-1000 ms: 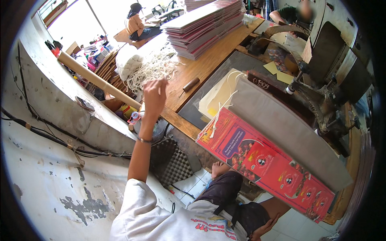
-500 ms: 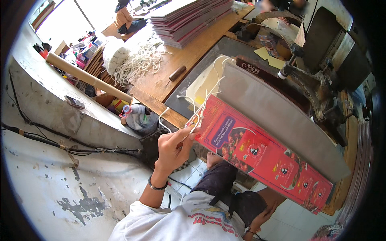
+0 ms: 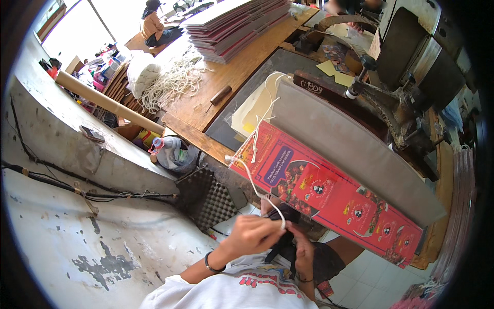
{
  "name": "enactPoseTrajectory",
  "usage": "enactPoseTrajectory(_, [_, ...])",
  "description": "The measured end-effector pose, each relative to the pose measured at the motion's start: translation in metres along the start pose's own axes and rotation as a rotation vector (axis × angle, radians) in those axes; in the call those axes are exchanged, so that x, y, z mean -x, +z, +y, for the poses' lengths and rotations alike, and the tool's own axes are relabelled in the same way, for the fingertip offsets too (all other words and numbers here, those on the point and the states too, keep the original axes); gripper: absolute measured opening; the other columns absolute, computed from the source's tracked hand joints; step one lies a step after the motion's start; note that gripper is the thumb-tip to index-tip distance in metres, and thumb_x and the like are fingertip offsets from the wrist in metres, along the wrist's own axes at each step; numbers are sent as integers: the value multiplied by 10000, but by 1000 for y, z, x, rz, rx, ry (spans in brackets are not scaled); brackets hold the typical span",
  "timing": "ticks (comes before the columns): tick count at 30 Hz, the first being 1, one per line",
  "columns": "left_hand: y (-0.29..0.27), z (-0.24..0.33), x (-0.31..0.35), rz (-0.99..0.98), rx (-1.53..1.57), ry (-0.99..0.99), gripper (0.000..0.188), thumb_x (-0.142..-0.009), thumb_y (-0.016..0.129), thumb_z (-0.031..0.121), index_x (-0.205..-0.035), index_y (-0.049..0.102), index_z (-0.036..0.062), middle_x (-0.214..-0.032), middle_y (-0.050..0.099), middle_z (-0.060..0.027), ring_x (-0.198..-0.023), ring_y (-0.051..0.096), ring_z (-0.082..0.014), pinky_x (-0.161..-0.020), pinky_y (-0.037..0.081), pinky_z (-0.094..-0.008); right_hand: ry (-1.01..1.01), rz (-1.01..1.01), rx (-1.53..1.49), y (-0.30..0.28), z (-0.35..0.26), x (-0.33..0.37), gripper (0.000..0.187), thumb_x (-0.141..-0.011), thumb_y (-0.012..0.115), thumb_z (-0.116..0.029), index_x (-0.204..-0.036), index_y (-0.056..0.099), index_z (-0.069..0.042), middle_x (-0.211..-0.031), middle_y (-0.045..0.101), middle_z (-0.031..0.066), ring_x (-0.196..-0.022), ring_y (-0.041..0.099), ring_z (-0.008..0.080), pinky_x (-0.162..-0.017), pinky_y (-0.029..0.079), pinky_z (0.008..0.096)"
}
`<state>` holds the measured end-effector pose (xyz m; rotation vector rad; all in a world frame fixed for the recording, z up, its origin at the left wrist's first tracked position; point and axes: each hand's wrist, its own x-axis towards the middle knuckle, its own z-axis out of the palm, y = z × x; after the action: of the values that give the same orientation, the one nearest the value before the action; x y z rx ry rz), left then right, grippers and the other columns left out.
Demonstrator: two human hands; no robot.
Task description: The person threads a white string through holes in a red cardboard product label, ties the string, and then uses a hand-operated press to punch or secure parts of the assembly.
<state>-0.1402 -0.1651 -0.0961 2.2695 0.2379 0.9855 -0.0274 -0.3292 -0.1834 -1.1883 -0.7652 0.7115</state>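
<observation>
A white cord (image 3: pixel 250 176) runs from the corner of a long red printed board (image 3: pixel 329 194) down to my hands. My left hand (image 3: pixel 253 236) is closed, pinching the cord near its lower end. My right hand (image 3: pixel 303 252) meets it there, fingertips drawn together at the cord's end; its grip is partly hidden. Slanting across the table's near edge, the red board lies against a large grey board (image 3: pixel 355 139). More cord hangs over the board's upper corner, passing by a cream plastic container (image 3: pixel 250 110).
A screwdriver-like awl with a wooden handle (image 3: pixel 221 96) lies on the wooden table (image 3: pixel 188 110). Behind it are a heap of white cord (image 3: pixel 172 85) and a stack of boards (image 3: pixel 236 31). A metal machine (image 3: pixel 391 103) stands right. Another person (image 3: pixel 153 26) sits far back.
My left hand has come down from the board's corner, drawing the cord toward me. My right hand has risen from beside my leg to meet it.
</observation>
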Motion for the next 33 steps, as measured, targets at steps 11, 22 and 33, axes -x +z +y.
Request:
enactPoseTrajectory(11, [19, -39, 63, -665, -98, -182, 150, -887, 636, 213, -976, 690, 105, -678, 629, -91, -578, 621, -263, -498, 470, -371, 249, 384, -595, -35, -1, 2, 255, -1021, 446, -281, -1010, 581, -64, -903, 618, 61, -887, 600, 198, -903, 469, 360])
enactPoseTrajectory(22, [-113, -30, -82, -244, -604, 108, 535, -764, 648, 589, -1138, 692, 208, -1373, 384, -180, -1295, 301, -386, -1078, 180, -562, 378, 612, -542, -104, 31, 53, 173, -1011, 468, -257, -904, 509, -128, -612, 290, -57, -514, 269, 51, -523, 281, 237])
enactPoseTrajectory(33, [-113, -45, -101, -346, -726, 46, 429, -943, 429, 477, -1198, 659, 219, -1462, 329, -188, -1395, 191, -382, -1136, 61, -528, 394, 736, -448, -93, 41, 64, 197, -985, 528, -269, -903, 550, -92, -621, 309, -57, -535, 305, 58, -554, 311, 255])
